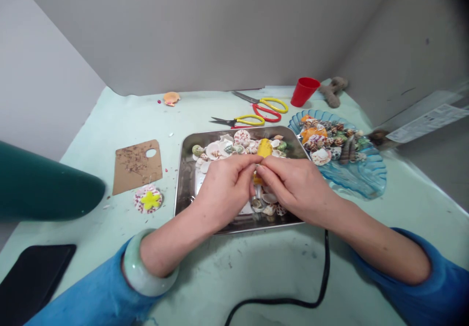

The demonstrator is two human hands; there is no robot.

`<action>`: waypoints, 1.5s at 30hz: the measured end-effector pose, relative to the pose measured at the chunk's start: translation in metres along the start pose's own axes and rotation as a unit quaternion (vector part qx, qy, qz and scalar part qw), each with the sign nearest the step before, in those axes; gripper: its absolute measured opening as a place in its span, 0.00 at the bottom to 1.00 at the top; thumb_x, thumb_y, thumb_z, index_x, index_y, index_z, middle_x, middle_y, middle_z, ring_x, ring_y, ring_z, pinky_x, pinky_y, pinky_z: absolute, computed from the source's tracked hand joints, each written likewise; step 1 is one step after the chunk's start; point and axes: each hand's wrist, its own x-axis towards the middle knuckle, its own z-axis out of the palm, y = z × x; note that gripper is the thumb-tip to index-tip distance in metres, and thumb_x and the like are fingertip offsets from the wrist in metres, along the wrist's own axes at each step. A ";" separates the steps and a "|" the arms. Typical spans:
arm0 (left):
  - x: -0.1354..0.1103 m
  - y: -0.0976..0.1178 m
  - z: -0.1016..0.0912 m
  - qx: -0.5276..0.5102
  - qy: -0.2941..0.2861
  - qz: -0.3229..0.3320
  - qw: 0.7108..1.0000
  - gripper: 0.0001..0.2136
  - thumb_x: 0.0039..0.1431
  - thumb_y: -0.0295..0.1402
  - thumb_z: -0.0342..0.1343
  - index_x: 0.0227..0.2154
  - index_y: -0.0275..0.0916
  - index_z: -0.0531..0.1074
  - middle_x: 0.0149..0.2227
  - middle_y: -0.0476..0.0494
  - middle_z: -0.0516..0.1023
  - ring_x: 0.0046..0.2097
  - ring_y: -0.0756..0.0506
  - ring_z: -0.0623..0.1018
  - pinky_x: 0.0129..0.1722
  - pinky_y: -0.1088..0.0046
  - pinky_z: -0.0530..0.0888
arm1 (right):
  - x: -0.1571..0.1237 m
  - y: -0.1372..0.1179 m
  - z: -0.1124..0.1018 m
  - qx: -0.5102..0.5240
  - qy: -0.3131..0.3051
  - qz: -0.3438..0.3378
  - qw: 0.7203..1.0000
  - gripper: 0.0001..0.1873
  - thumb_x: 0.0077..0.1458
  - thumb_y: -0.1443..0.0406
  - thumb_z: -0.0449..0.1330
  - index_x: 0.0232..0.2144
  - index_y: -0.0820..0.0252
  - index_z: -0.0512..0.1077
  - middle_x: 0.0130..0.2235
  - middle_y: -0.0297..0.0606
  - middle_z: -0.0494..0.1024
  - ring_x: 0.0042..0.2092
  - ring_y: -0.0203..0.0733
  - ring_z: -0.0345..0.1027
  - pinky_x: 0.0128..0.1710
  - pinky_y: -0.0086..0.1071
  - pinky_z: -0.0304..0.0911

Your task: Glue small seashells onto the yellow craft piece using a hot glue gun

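Observation:
My left hand and my right hand meet fingertip to fingertip above a shallow metal tray. Both are closed in a pinch; a tiny light bit shows between the fingertips, too small to name. Under and behind the hands lie several seashells, mostly white and speckled. A yellow object, its kind unclear, stands just behind my fingertips. The hands hide the tray's middle. Left of the tray lies a speckled shell piece with a yellow flower shape.
Behind the tray lie two pairs of scissors. A red cup stands farther back. On the right is a blue shell-shaped dish with shells. Cardboard and a dark green cylinder are left. A black cable runs in front.

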 end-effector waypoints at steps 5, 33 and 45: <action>0.000 0.000 0.001 0.013 0.003 0.006 1.000 0.15 0.60 0.29 0.46 0.44 0.40 0.75 0.18 0.51 0.73 0.24 0.50 0.73 0.31 0.74 0.71 | -0.001 0.000 -0.001 -0.004 0.007 -0.004 1.000 0.15 0.62 0.63 0.45 0.28 0.60 0.66 0.25 0.33 0.69 0.26 0.35 0.61 0.29 0.29 0.52; -0.001 0.001 -0.001 0.023 0.009 0.010 1.000 0.14 0.60 0.30 0.45 0.41 0.39 0.76 0.17 0.52 0.72 0.24 0.50 0.73 0.30 0.75 0.71 | -0.001 0.000 0.000 -0.010 0.003 -0.001 1.000 0.15 0.63 0.62 0.45 0.30 0.61 0.68 0.26 0.35 0.70 0.26 0.36 0.62 0.29 0.29 0.54; 0.000 0.001 -0.001 0.028 0.006 0.012 1.000 0.15 0.60 0.29 0.45 0.43 0.39 0.75 0.16 0.52 0.71 0.24 0.50 0.73 0.31 0.74 0.72 | -0.001 0.000 -0.001 -0.016 0.006 -0.002 1.000 0.15 0.62 0.63 0.45 0.29 0.60 0.68 0.25 0.35 0.70 0.26 0.36 0.61 0.28 0.29 0.53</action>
